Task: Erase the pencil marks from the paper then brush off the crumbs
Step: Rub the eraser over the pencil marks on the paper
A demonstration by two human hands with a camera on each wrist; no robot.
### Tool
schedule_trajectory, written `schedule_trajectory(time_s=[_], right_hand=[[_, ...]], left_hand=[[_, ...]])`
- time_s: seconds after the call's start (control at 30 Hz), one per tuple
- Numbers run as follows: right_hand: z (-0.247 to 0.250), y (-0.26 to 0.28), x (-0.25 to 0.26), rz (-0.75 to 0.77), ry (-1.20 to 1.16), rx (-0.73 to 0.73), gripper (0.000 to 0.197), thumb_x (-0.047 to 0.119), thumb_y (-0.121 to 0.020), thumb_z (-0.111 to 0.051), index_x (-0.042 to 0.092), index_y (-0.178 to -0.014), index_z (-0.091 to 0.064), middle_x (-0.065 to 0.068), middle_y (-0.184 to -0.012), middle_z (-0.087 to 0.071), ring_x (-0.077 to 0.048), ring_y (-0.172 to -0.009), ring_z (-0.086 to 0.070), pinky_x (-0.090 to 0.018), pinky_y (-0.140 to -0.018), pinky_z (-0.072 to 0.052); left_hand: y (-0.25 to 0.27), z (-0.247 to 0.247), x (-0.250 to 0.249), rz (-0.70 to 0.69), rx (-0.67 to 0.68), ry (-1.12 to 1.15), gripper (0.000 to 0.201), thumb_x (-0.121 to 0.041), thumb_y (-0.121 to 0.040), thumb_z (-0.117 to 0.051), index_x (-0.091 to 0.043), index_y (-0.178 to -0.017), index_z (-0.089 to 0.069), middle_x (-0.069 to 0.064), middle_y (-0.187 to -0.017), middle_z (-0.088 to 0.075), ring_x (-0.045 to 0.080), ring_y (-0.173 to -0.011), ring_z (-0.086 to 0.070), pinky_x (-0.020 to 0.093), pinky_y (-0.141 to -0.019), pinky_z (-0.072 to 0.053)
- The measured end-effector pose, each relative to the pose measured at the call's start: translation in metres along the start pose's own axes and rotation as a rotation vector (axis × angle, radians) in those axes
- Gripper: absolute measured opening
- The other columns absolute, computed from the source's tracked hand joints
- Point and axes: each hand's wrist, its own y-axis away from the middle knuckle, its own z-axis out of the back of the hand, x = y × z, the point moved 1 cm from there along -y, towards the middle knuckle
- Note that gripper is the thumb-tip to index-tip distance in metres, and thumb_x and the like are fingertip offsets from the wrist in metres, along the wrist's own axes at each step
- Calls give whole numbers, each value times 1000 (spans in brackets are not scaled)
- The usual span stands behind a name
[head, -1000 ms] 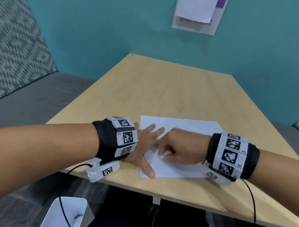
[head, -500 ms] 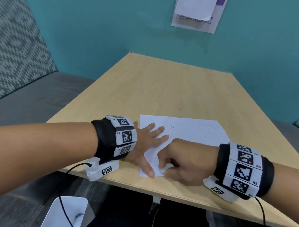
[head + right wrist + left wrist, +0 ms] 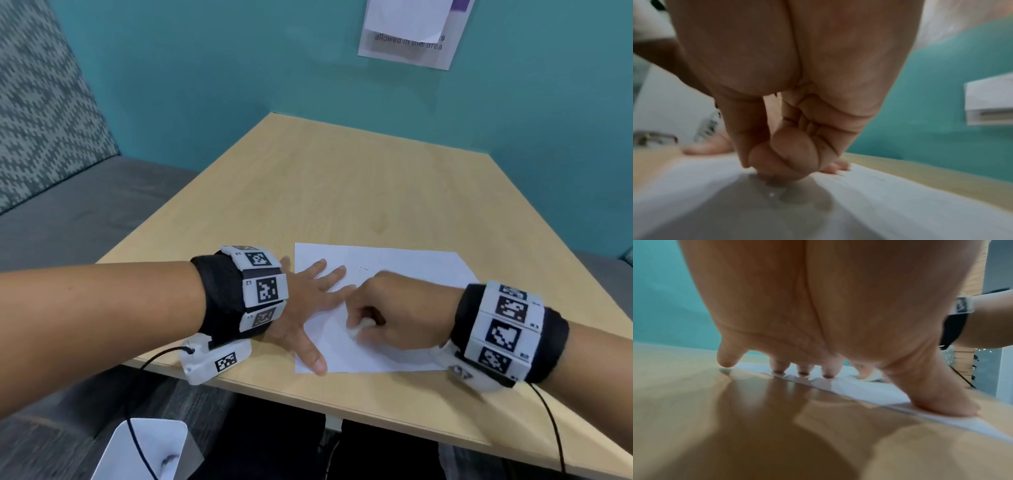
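Note:
A white sheet of paper (image 3: pixel 404 270) lies near the front edge of the wooden table (image 3: pixel 342 192). My left hand (image 3: pixel 308 298) lies flat with spread fingers on the paper's left edge (image 3: pixel 849 386), thumb at the near corner. My right hand (image 3: pixel 394 318) is curled over the middle of the sheet and pinches a small white eraser (image 3: pixel 359 327) against the paper. From the left wrist the eraser (image 3: pixel 873 378) shows as a pale lump behind the fingers. In the right wrist view the curled right hand (image 3: pixel 777 164) presses down on the paper (image 3: pixel 879 203). Faint pencil marks (image 3: pixel 363 269) show just beyond the right hand.
The table's front edge (image 3: pixel 342 407) runs just below both wrists. A grey bench (image 3: pixel 68 212) stands to the left and a teal wall (image 3: pixel 239 68) behind, with a notice (image 3: pixel 411 34) pinned on it. A white object (image 3: pixel 147 448) sits below the table at the lower left.
My right hand with the eraser slid toward the front edge, then back a little toward the middle of the sheet. The left hand has stayed flat on the paper.

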Motion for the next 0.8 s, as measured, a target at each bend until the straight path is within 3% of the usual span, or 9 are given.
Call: schedule_trajectory(time_s=[0.07,0.13,0.23,0.3,0.4,0.5,0.57,0.7,0.8], right_hand=[[-11,5,20,85,-43,75,5,15,-83,-60,16,-83,-65,10,-65,-58,-6,-57,-50,-12,-56,-40],[-8,3,13,69,-16,61,7,14,-83,-59,12,-82,-66,5,-67,-62,-8,-57,-48,-12,-56,-38],[7,-4,-13,-59,38,-42,8,15,-82,-59,16,-86,-66,4,-72,-66,-8,-60,-50,-22,-62,-40],[2,-5,-2,-11,35,-3,7,15,-83,-57,19,-81,-62,8,-66,-61,-6,-59,-51,-25,-61,-43],[-10,-2,24,98,-3,96,10,16,-84,-59,25,-80,-59,17,-60,-51,2,-56,-49,-14,-56,-36],[7,-6,-9,-22,66,-12,12,15,-83,-60,20,-91,-67,15,-68,-59,0,-60,-50,-19,-64,-39],[9,-2,-19,-82,75,-50,9,17,-82,-61,17,-89,-68,12,-69,-61,-3,-61,-50,-23,-65,-41],[-14,11,16,62,-28,86,9,21,-84,-59,28,-77,-58,13,-63,-56,-3,-59,-50,-16,-60,-41],[2,4,-9,-36,46,-16,5,19,-82,-60,21,-80,-64,13,-66,-58,-2,-59,-49,-17,-61,-36]], left_hand=[[1,1,-2,0,3,-2,123,-79,-73,-62,-37,-154,20,-2,-160,33,26,-148,27,74,-111,0],[1,3,-3,-3,1,-9,122,-79,-73,-61,-37,-154,20,-2,-160,32,26,-148,27,74,-111,0],[3,2,-2,-3,5,-16,121,-80,-74,-58,-38,-153,23,-3,-160,34,25,-148,27,72,-112,0],[2,2,-1,-12,-1,8,120,-80,-73,-60,-42,-152,22,-2,-160,34,26,-148,27,74,-111,2],[1,2,-1,-22,-8,8,120,-80,-72,-61,-41,-154,18,-1,-160,33,28,-148,28,75,-110,4],[0,-2,1,-6,-22,-5,122,-83,-71,-58,-41,-153,21,-5,-160,32,24,-149,26,73,-112,1],[0,-3,2,4,-23,-12,124,-85,-70,-57,-39,-152,23,-7,-160,33,22,-149,27,72,-113,0],[-2,0,1,7,-13,-21,126,-83,-70,-59,-37,-152,24,-6,-159,34,24,-149,27,72,-112,1],[-1,1,0,13,-12,-9,127,-83,-69,-60,-37,-152,25,-6,-159,33,23,-148,28,71,-112,1]])
